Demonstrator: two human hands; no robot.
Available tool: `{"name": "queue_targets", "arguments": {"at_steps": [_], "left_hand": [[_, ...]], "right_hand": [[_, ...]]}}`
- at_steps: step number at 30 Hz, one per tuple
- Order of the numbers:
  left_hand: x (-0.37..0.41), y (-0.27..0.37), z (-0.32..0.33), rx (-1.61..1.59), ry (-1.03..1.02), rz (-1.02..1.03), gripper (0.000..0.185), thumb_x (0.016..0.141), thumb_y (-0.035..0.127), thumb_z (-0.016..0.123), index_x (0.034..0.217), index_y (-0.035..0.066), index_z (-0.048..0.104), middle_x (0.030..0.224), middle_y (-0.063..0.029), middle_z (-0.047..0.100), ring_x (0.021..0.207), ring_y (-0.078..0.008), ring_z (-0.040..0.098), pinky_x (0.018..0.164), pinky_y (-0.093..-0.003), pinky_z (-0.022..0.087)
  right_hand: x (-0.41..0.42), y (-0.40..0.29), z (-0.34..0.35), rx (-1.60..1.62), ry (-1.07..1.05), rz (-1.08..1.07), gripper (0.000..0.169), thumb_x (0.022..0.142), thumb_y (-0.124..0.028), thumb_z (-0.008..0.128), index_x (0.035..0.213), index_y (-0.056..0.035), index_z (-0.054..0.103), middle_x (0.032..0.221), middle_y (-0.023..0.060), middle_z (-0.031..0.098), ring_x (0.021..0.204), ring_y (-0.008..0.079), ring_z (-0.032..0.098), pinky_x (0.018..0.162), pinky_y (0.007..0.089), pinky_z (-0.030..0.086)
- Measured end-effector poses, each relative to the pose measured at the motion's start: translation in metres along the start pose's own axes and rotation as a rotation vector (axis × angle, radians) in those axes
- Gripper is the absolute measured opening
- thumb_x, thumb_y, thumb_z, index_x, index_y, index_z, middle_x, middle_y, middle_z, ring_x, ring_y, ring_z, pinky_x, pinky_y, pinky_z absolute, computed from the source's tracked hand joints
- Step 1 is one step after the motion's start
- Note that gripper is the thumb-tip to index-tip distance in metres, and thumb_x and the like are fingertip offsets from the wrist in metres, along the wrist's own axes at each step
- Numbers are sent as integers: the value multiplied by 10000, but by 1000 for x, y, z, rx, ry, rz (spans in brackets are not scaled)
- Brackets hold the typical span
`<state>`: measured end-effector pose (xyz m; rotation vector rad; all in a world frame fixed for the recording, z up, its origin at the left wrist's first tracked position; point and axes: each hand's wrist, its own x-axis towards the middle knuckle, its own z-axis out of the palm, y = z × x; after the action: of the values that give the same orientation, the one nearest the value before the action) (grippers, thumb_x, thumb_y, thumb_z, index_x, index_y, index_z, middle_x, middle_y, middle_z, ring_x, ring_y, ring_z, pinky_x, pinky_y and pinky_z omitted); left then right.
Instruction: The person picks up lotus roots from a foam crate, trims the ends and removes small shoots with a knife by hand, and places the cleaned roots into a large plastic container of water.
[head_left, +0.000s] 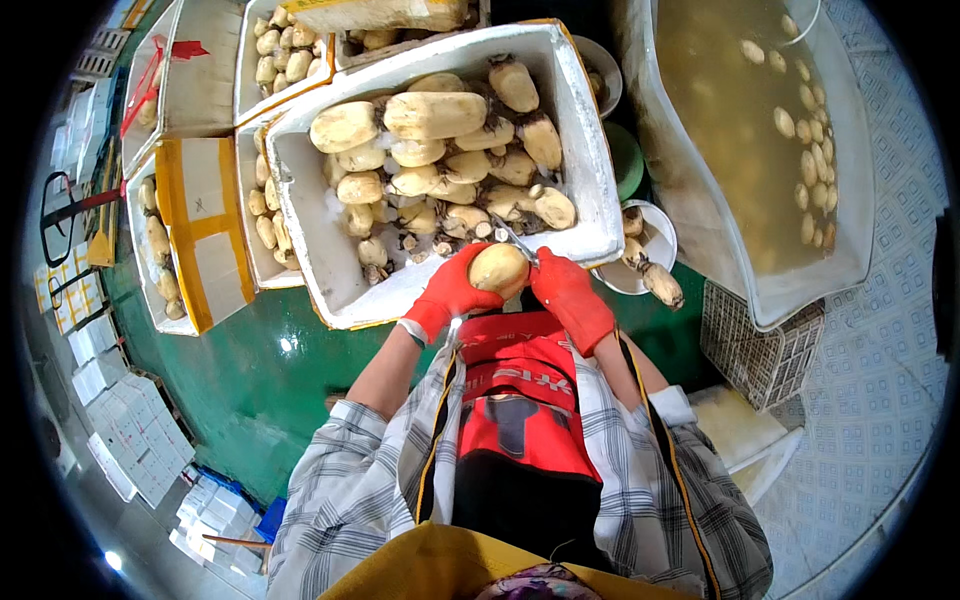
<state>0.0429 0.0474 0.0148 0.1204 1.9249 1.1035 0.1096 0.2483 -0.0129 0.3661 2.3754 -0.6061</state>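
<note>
My left hand (451, 292), in a red glove, grips a pale lotus root segment (499, 270) at the near edge of a large white foam box (352, 304). My right hand (571, 296), also gloved in red, holds a knife (515, 238) by its handle, just right of that segment. The blade points up and left over the box. Inside the box lie many lotus root segments (435, 115), some with dark, ragged joints, and several small cut end pieces (444, 247) near the front wall. The knife's handle is mostly hidden in my fist.
More foam boxes (206, 187) of lotus roots stand left and behind. At right, a large tub (757, 289) holds murky water with floating roots. White bowls (670, 225), one with roots in it, sit between box and tub. A plastic crate (757, 352) stands below the tub.
</note>
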Motion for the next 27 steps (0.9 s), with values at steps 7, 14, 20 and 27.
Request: {"name": "queue_targets", "arguments": {"at_steps": [7, 14, 20, 27], "left_hand": [[8, -17, -16, -799, 159, -16, 963, 493, 63, 882, 1344, 55, 430, 1239, -118, 579, 1134, -297, 570, 952, -418, 483], [19, 5, -12, -1446, 95, 167, 729, 662, -61, 736, 1322, 74, 457, 1233, -117, 579, 1146, -337, 563, 958, -481, 485], [9, 25, 19, -1209, 168, 194, 688, 755, 81, 751, 1356, 98, 416, 1303, -110, 540, 1200, -305, 541, 985, -466, 481], [-16, 29, -3, -830, 423, 245, 957, 556, 18, 892, 1342, 78, 350, 1253, -119, 534, 1109, -256, 579, 866, -384, 548]], "right_hand": [[-34, 4, -44, 889, -183, 227, 531, 932, -473, 528, 1193, -10, 513, 808, 129, 693, 546, 163, 624, 508, 303, 492], [-37, -18, -29, 1473, -67, 190, 572, 855, -464, 695, 1181, -43, 485, 925, 70, 692, 576, 158, 615, 496, 303, 495], [-26, -37, -34, 1775, 76, 280, 460, 813, -305, 789, 1096, -63, 518, 780, 75, 645, 520, 161, 611, 434, 302, 508], [-30, -36, -36, 1684, 79, 152, 386, 816, -274, 791, 1023, -73, 534, 763, 51, 629, 524, 135, 592, 441, 282, 490]]}}
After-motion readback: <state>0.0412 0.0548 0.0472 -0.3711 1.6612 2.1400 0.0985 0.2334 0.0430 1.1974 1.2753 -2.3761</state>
